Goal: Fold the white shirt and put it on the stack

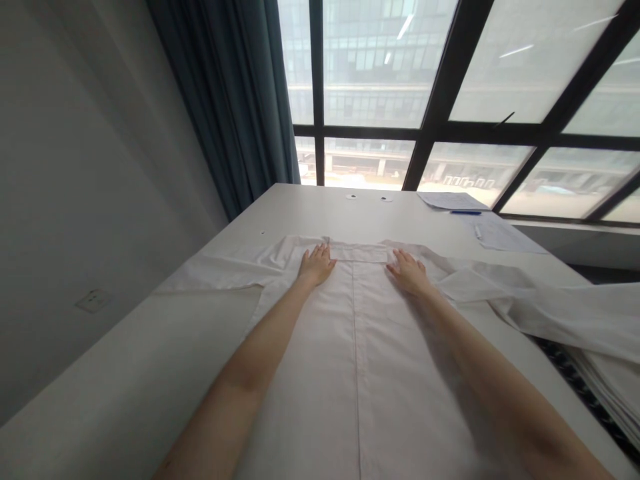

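A white long-sleeved shirt lies spread on the white table, its collar end away from me and a seam running down the middle. My left hand rests flat on the cloth at the left of the collar band, fingers stretched forward. On the band's right side lies my right hand, palm down with its fingers apart. Neither hand grips anything. One sleeve reaches out to the left table edge; the other sleeve extends right, past the table's edge. My forearms cover parts of the shirt front.
Sheets of paper and a blue pen lie at the far right. Two round fittings sit near the far edge. A blue curtain and large windows stand beyond; a wall with a socket is left.
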{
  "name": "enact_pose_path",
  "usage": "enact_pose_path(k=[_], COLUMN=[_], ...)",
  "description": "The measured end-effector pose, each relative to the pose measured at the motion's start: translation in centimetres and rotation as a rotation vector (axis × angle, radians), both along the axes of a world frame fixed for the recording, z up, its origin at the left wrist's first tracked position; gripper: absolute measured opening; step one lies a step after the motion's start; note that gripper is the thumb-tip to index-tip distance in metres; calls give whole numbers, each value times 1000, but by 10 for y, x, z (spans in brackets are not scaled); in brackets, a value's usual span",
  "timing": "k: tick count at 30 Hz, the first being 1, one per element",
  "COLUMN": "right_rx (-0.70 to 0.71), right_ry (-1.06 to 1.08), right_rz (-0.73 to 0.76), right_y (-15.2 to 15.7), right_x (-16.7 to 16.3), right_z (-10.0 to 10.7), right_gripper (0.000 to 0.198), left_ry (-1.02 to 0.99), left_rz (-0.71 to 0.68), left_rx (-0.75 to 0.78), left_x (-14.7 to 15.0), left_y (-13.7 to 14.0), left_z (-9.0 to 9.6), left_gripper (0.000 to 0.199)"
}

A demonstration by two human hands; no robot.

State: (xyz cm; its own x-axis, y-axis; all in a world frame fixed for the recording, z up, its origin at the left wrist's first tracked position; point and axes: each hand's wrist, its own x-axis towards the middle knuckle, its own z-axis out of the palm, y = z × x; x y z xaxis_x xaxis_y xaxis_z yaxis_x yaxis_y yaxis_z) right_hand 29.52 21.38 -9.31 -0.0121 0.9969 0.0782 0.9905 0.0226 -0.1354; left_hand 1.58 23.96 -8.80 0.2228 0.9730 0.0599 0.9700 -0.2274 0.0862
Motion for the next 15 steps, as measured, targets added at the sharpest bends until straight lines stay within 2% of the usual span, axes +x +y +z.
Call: enact_pose_path(k=[7,15], right_rx=[48,73], right_ry=[-45,-99], right_rz=[108,158], right_y=[-44,-60], right_x=[36,51], right_z=[-13,-25], right_gripper=[55,62], left_ry=[54,83], left_rz=[-80,-31], left_rx=[21,-13], left_x=[-26,-69], left_y=[-35,-51], left_z=[-3,-1], left_gripper=[59,58])
